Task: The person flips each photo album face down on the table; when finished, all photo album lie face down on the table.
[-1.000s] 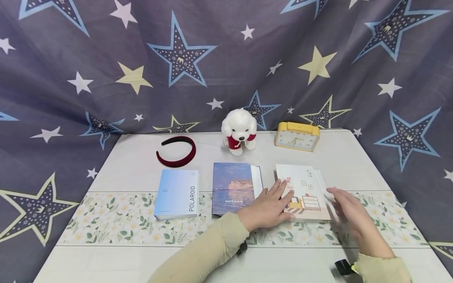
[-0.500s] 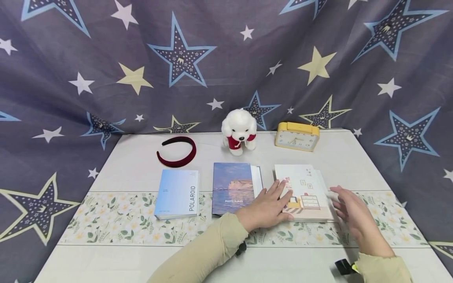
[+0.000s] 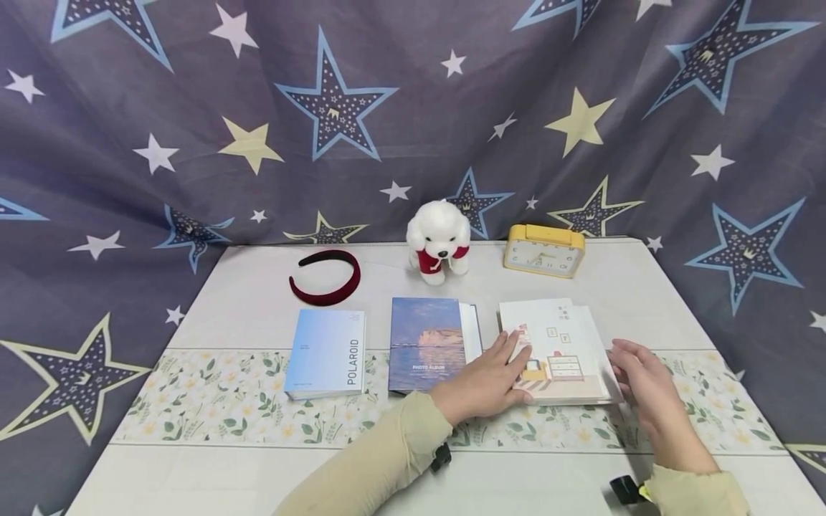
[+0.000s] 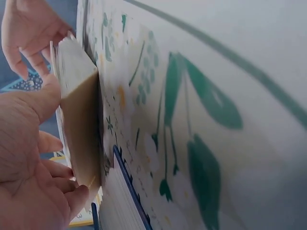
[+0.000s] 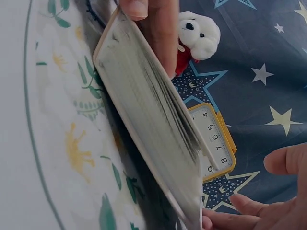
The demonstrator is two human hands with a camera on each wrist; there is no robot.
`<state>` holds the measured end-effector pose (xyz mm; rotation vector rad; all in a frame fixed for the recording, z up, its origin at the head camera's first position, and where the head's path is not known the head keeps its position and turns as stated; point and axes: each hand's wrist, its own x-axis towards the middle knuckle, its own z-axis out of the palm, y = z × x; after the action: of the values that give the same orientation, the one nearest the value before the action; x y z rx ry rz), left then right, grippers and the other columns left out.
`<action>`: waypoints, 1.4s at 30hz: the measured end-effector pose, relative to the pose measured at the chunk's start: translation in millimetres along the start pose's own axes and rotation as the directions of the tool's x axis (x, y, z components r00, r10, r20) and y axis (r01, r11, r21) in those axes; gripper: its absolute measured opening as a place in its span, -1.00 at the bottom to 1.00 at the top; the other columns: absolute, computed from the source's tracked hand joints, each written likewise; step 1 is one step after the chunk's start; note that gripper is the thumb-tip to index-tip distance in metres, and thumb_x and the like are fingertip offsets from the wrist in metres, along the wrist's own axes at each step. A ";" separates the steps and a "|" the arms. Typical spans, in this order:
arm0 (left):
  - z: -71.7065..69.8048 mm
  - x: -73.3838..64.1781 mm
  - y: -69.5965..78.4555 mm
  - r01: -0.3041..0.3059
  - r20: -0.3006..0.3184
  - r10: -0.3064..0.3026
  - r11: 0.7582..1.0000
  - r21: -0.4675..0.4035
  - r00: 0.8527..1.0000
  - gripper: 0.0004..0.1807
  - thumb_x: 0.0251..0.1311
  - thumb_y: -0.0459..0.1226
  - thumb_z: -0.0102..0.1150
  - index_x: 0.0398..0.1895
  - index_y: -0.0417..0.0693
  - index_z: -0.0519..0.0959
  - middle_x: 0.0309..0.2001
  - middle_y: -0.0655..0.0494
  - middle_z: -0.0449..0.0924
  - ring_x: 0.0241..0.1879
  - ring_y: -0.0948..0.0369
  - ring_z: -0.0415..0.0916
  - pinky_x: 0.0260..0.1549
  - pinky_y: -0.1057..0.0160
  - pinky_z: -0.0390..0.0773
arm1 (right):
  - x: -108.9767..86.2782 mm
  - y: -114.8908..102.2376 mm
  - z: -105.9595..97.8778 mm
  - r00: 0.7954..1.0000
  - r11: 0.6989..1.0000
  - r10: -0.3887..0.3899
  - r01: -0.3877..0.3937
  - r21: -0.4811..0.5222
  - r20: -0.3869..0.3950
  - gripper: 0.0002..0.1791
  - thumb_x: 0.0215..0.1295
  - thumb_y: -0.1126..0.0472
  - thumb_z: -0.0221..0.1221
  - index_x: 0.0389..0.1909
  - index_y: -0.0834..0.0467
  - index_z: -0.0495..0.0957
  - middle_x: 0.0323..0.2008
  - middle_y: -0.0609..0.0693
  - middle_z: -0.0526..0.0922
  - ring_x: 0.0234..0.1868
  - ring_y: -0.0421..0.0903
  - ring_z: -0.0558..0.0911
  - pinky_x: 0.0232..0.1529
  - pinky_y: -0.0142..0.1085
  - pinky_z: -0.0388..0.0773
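A white photo album (image 3: 548,337) printed with a room drawing lies at the right of the table. My left hand (image 3: 487,376) rests on its left part, fingers spread over the cover. In the left wrist view the thumb (image 4: 48,98) lies at the album's lower corner and other fingers reach its tan spine (image 4: 81,134). My right hand (image 3: 648,387) is at the album's right edge, fingertips against the page side, thumb apart in the right wrist view. The page edges (image 5: 144,110) show there, slightly fanned under the cover. Left of it lies a blue seascape photo album (image 3: 426,337).
A light-blue Polaroid album (image 3: 325,351) lies farther left. Behind the albums stand a dark red headband (image 3: 342,287), a white plush dog (image 3: 439,229) and a yellow alarm clock (image 3: 545,251). A starry curtain (image 3: 387,50) hangs at the table's back.
My right hand has shifted slightly right. The white album's right side extends farther right, its pages spread out a little from under the cover. My left hand has stayed on the album.
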<state>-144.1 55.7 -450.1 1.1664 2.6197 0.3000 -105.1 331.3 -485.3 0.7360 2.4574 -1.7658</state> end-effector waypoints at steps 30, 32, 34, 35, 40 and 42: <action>-3.4 0.8 -1.8 0.105 -0.019 -0.193 0.611 -0.785 0.981 0.11 0.15 0.07 0.26 0.58 -0.03 -0.21 0.55 -0.01 -0.16 0.49 0.06 -0.13 0.40 0.03 0.01 | -47.7 -50.3 23.3 0.931 0.922 -0.359 0.343 0.179 0.065 -0.19 0.50 0.12 0.02 0.55 0.18 -0.23 0.35 0.30 0.22 0.01 -0.51 0.43 -0.06 -0.65 0.41; -3.9 1.6 -0.7 0.109 -0.006 -0.203 0.554 -0.825 0.979 0.12 0.16 0.05 0.27 0.58 -0.05 -0.23 0.55 -0.01 -0.15 0.49 0.06 -0.12 0.40 0.02 -0.01 | -49.0 -49.5 25.5 0.919 0.912 -0.381 0.354 0.206 0.106 -0.15 0.49 0.15 0.03 0.56 0.15 -0.31 0.39 0.41 0.15 -0.03 -0.52 0.48 -0.10 -0.62 0.46; -5.2 2.8 0.3 0.104 -0.001 -0.206 0.497 -0.862 0.979 0.09 0.18 0.02 0.27 0.58 -0.04 -0.21 0.54 0.01 -0.08 0.48 0.08 -0.09 0.40 0.01 -0.01 | -49.8 -48.7 27.8 0.905 0.905 -0.401 0.366 0.217 0.144 -0.14 0.49 0.16 0.03 0.56 0.13 -0.32 0.39 0.47 0.12 -0.03 -0.51 0.52 -0.11 -0.58 0.50; -5.9 3.6 0.6 0.090 -0.006 -0.200 0.468 -0.879 0.980 0.05 0.19 0.00 0.26 0.58 -0.02 -0.18 0.51 0.02 0.01 0.47 0.09 -0.03 0.39 0.01 0.02 | -50.1 -48.2 29.0 0.898 0.903 -0.409 0.373 0.211 0.161 -0.16 0.49 0.16 0.03 0.56 0.13 -0.29 0.38 0.47 0.12 -0.02 -0.49 0.52 -0.10 -0.56 0.50; -9.0 6.1 0.3 0.050 -0.016 -0.185 0.344 -0.937 0.983 -0.09 0.23 -0.01 0.24 0.55 0.07 0.00 0.26 0.14 0.41 0.31 0.14 0.28 0.32 0.00 0.17 | -52.4 -49.6 34.8 0.864 0.892 -0.451 0.429 0.139 0.223 -0.24 0.48 0.18 0.04 0.56 0.06 -0.12 0.35 0.36 0.24 0.08 -0.41 0.46 -0.05 -0.52 0.48; -9.8 5.3 0.2 0.066 0.006 -0.192 0.310 -0.948 0.981 -0.05 0.22 0.02 0.24 0.56 0.04 -0.03 0.30 0.10 0.37 0.34 0.11 0.24 0.32 -0.04 0.16 | -52.6 -51.1 36.4 0.854 0.889 -0.458 0.439 0.129 0.246 -0.23 0.47 0.19 0.05 0.56 0.01 -0.13 0.37 0.32 0.21 0.18 -0.30 0.42 -0.01 -0.54 0.43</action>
<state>-150.5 59.0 -441.6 0.4560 1.8782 1.6449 -87.2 267.1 -437.7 -0.1060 2.5234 -1.9336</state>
